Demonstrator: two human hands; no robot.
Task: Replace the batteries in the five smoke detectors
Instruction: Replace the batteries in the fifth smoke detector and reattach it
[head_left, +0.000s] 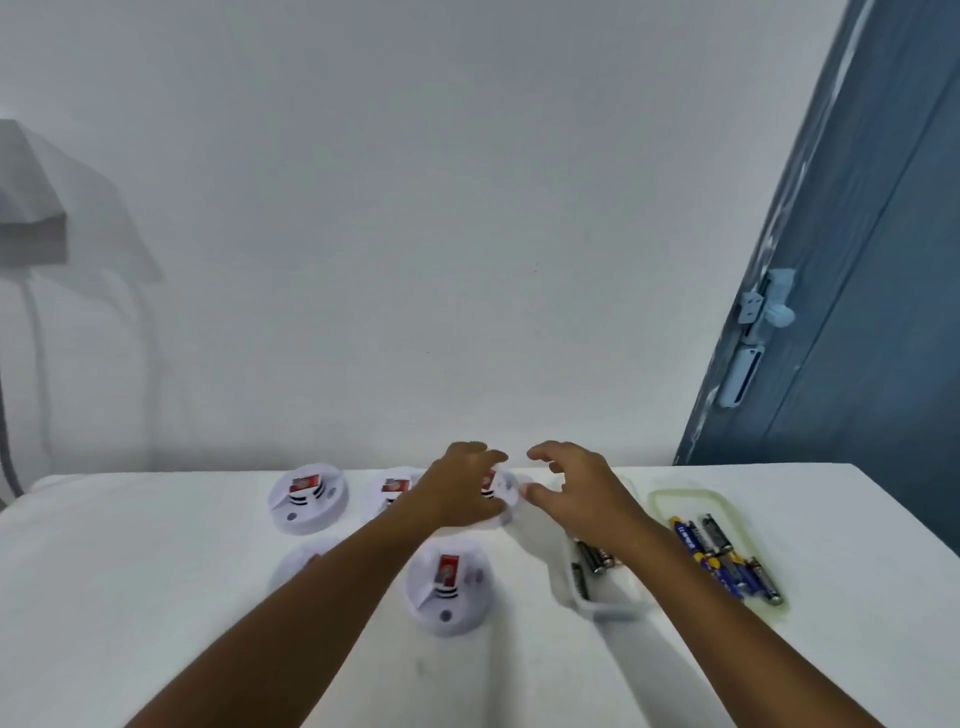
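Five smoke detectors (448, 590) sit centre-frame on your bench (130, 597). Two trays (670, 496) hold batteries (722, 556) at right. Your left hand (457, 488) covers the back-right detector; whether its grip closes is unclear. Your right hand (576, 483) hovers spread, holding nothing. Bare bench lies lower left.

Head camera looks forward-down, seemingly close, over table (156, 597).

Your left hand (457, 486) lies over the far-right detector (506, 493), with another detector (387, 491) touching its wrist side and one (449, 587) nearer you. Bare table (524, 525) opens between this hand and your right hand (576, 493); the battery trays (602, 603) block beyond.
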